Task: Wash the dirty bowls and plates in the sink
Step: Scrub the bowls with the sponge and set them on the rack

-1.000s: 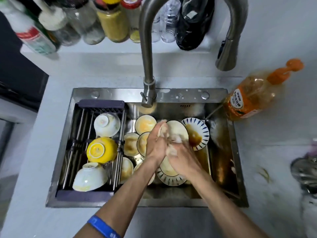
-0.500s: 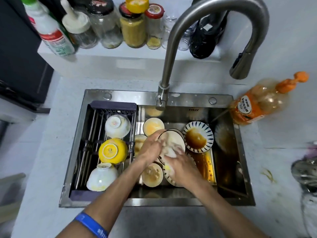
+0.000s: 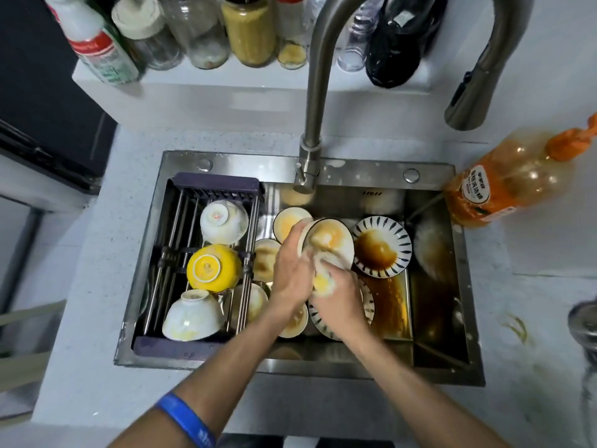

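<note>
Looking down from the head camera, we have both arms reaching into the steel sink [image 3: 323,174]. Our left hand [image 3: 290,270] curls its grip round the near rim of a dirty plate [image 3: 332,239], holding it tilted above the dishes below. Our right hand [image 3: 339,299] has its grip closed round a soapy yellow sponge [image 3: 323,279], pressed against the lower part of that plate. Just right of it lies a striped plate [image 3: 382,247] pooled with brown sauce, and another striped plate [image 3: 323,321] sits under the right wrist. More stained small plates [image 3: 265,260] lie on the sink floor to the left of the hands, and brown water stands along the right side.

On the left, a dark drying rack [image 3: 213,189] spans the sink, carrying three upturned bowls: a white bowl [image 3: 223,221] at the back, a yellow bowl [image 3: 213,268] in the middle, another white bowl [image 3: 192,316] nearest us. The tall faucet [image 3: 311,124] arches over the back edge. An orange soap bottle [image 3: 504,185] lies tipped on the counter [image 3: 80,318] at the sink's right back corner. Jars and bottles [image 3: 248,30] line the shelf behind. A blue wristband [image 3: 187,421] circles our left forearm.
</note>
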Motion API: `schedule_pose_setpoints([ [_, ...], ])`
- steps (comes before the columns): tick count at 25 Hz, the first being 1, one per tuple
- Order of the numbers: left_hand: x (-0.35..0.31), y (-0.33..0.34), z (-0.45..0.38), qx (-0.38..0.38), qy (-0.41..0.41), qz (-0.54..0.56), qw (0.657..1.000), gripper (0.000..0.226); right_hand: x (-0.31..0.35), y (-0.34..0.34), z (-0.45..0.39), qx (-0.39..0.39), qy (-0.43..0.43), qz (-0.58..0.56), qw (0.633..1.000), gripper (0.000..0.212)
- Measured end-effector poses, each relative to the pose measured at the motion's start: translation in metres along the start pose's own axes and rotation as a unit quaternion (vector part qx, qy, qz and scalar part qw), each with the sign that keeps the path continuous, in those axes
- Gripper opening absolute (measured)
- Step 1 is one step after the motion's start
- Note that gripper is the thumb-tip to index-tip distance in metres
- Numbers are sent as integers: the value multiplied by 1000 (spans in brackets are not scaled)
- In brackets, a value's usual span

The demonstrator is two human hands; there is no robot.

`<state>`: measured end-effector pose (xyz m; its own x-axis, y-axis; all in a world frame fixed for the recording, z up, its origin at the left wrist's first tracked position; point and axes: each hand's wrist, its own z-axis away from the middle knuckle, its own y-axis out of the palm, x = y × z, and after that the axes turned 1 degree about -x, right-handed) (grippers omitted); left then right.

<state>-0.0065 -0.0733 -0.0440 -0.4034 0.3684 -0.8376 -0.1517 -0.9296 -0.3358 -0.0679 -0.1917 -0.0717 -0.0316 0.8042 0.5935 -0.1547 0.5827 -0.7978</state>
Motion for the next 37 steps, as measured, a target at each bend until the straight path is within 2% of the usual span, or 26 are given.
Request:
schedule_pose_setpoints([
  [3, -6, 1, -11, 137, -43, -50, 988, 51, -13, -5, 0, 28, -97, 72, 992, 51],
  [4, -8, 3, -11, 116, -39, -54, 991, 47, -15, -8, -3, 24, -71, 63, 995, 46],
  [6, -9, 8, -4, -16, -2, 1, 1000, 45, -12, -9, -7, 0, -28, 13, 1000, 35],
  [7, -11, 7, 0, -17, 2, 5, 1000, 47, -11, -9, -6, -2, -42, 29, 999, 41],
  [9, -19, 1, -6, 105, -23, -54, 993, 46, -19, -14, -3, 48, -144, 82, 985, 64],
  [10, -21, 1, -11, 117, -27, -62, 991, 44, -22, -16, -3, 41, -148, 98, 983, 68],
  [11, -23, 4, -10, 87, -28, -58, 994, 42, -24, -16, -6, 21, -112, 81, 990, 64],
  [12, -26, 10, -4, 21, -18, -27, 999, 42, -18, -19, -8, 22, -78, 31, 996, 55],
  [13, -26, 15, 4, -37, -23, -5, 999, 44, -14, -18, -8, 17, -78, 22, 997, 48],
  [14, -24, 16, 8, -50, -35, 16, 998, 45, -11, -20, -8, 18, -101, 37, 994, 44],
  [16, -29, 12, 5, 5, -59, 6, 998, 39, -20, -26, -9, 6, -196, 80, 977, 39],
  [17, -30, 9, 0, 35, -77, 1, 996, 37, -27, -26, -11, -16, -198, 64, 978, 35],
  [18, -30, 9, -4, 56, -104, 47, 992, 42, -28, -26, -14, -25, -136, -11, 990, 31],
  [19, -29, 12, -4, 77, -130, 132, 980, 49, -22, -30, -16, -37, -30, -113, 992, 32],
  [20, -20, 18, -1, 102, -153, 231, 955, 56, -18, -34, -18, -30, 104, -249, 962, 40],
  [22, 4, 30, 7, 111, -209, 382, 893, 64, -23, -43, -19, 66, 277, -488, 825, 67],
  [24, 21, 34, 7, 108, -229, 440, 861, 54, -46, -51, -18, 131, 362, -578, 719, 86],
  [25, 25, 34, 8, 112, -222, 458, 853, 43, -55, -54, -18, 119, 381, -599, 694, 87],
  [26, 30, 34, 9, 110, -221, 470, 848, 33, -60, -53, -19, 83, 409, -588, 693, 83],
  [27, 30, 35, 12, 115, -219, 482, 841, 28, -63, -51, -20, 40, 438, -548, 712, 73],
  [29, 24, 40, 17, 119, -220, 453, 856, 41, -67, -46, -28, -24, 446, -478, 756, 39],
  [30, 19, 45, 18, 107, -219, 425, 872, 43, -66, -46, -35, -29, 416, -461, 783, 26],
  [32, 13, 56, 21, 83, -189, 369, 906, 30, -55, -50, -45, 8, 311, -420, 852, 32],
  [34, 18, 68, 20, 70, -147, 314, 935, 27, -54, -48, -37, 54, 191, -314, 928, 44],
  [36, 36, 85, 22, 110, -104, 212, 966, 29, -65, -41, -10, 67, 162, -209, 962, 51],
  [37, 43, 97, 25, 149, -73, 122, 979, 28, -75, -43, 8, 54, 211, -208, 954, 51],
])
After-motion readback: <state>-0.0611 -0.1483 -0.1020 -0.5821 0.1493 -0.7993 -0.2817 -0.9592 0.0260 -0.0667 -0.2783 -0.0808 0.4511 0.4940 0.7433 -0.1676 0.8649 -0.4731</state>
